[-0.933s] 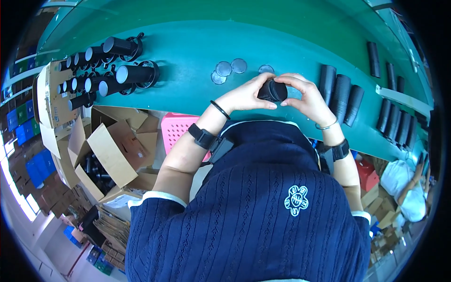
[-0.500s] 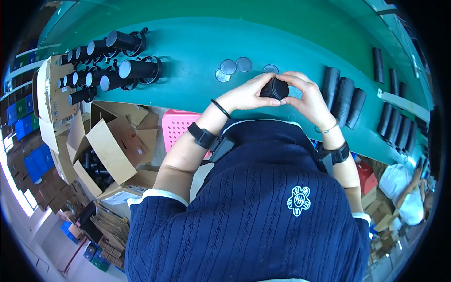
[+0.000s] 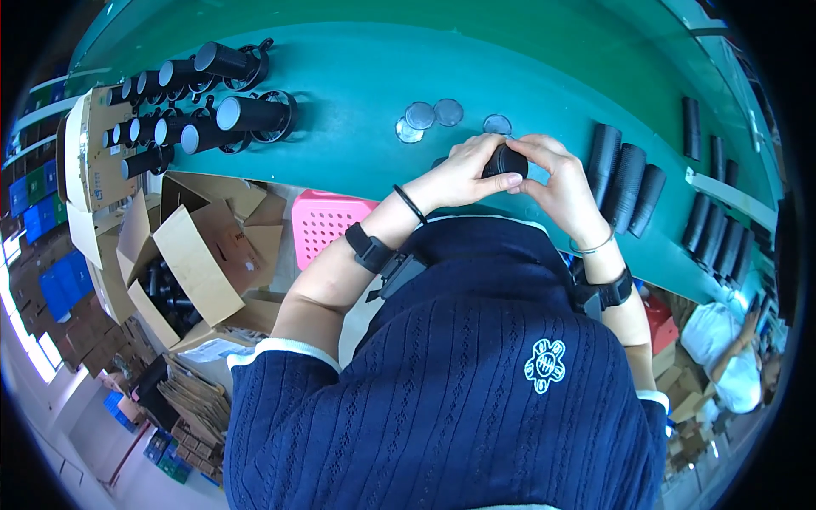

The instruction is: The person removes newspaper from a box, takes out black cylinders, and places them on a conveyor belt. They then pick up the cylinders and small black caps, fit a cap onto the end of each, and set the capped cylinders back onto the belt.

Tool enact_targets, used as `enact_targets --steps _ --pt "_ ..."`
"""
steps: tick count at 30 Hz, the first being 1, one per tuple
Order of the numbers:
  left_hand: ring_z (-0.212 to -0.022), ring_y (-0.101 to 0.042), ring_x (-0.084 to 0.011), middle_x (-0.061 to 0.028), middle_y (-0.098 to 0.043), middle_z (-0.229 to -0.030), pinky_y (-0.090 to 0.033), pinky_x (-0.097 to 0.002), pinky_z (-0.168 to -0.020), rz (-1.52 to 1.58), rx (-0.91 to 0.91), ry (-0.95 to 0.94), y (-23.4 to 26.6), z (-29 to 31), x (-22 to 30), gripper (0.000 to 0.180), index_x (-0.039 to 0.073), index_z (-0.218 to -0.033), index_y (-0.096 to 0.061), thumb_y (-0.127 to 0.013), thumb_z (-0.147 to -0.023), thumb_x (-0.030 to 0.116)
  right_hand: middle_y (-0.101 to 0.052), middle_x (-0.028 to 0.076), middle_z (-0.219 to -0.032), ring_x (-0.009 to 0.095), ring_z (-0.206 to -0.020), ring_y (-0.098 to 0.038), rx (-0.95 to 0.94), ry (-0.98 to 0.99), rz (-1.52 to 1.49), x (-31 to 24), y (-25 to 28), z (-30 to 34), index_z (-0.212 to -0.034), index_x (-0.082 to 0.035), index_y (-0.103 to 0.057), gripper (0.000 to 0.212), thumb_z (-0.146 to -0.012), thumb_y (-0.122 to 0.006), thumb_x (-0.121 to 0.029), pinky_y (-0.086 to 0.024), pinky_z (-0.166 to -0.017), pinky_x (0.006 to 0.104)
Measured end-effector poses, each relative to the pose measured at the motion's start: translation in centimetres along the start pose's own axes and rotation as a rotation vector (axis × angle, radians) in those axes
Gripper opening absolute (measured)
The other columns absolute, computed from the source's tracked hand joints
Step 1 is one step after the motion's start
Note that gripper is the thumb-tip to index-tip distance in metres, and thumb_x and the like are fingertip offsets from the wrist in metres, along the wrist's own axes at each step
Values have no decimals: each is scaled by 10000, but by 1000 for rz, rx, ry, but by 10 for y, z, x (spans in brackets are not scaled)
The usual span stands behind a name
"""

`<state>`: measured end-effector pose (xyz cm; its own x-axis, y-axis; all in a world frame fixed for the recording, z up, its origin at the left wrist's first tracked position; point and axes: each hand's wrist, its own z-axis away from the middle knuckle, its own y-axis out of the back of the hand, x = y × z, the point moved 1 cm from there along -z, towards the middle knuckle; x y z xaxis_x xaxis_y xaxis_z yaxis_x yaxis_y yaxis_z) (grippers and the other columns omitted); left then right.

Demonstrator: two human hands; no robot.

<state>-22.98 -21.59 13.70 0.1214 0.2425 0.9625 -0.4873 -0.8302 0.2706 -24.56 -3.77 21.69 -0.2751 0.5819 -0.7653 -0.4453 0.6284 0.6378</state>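
Leftward, carton [image 3: 200, 265] of black parts [image 3: 165, 293], cylinder [image 3: 512, 163] held

A pink stool [image 3: 321, 228] stands near cardboard boxes [image 3: 197, 265]

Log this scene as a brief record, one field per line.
Left hand: holding a black cylinder
Right hand: on the same cylinder, opposite side
Surface: green tabletop
Beyond the hands: round grey discs
Tabletop left: rows of black cylindrical pieces with pale round ends
Tabletop right: black tubes side by side
Below tabletop, left: pink perforated plastic item; open cardboard box containing dark parts
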Motion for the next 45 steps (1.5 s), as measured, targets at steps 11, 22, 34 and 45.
enact_targets --steps 11,22,34,45 --pt "-1073 -526 -354 -180 -566 -1101 -391 -461 -906 53 17 48 -1 3 2 611 21 -1217 -488 -608 -860 502 -611 160 -1116 309 -1019 -603 11 -33 7 -5 -3 3 -1149 -3 -640 536 -631 -778 -2 -490 -885 346" --pt "-905 -564 -299 -154 -571 -984 -443 -386 -782 -38 87 -41 -2 4 2 459 7 -1142 -498 -627 -891 369 -611 166 -1123 315 -1048 -593 -48 -8 160 -16 0 -4 -1158 4 -632 540 -637 -775 -14 -483 -900 354" --pt "-1023 -535 -350 -174 -571 -1060 -401 -448 -869 63 92 20 -2 7 4 526 25 -1170 -507 -611 -871 446 -599 168 -1123 329 -1030 -584 -40 16 121 -17 0 -3 -1153 6 -630 534 -639 -775 -13 -487 -882 365" --pt "-884 -614 -347 -154 -622 -916 -473 -407 -767 198 111 48 1 10 3 438 42 -1105 -518 -677 -809 323 -633 105 -1010 235 -955 -609 -6 36 -92 -5 -11 -3 -1105 6 -668 428 -688 -765 -1 -493 -849 321"
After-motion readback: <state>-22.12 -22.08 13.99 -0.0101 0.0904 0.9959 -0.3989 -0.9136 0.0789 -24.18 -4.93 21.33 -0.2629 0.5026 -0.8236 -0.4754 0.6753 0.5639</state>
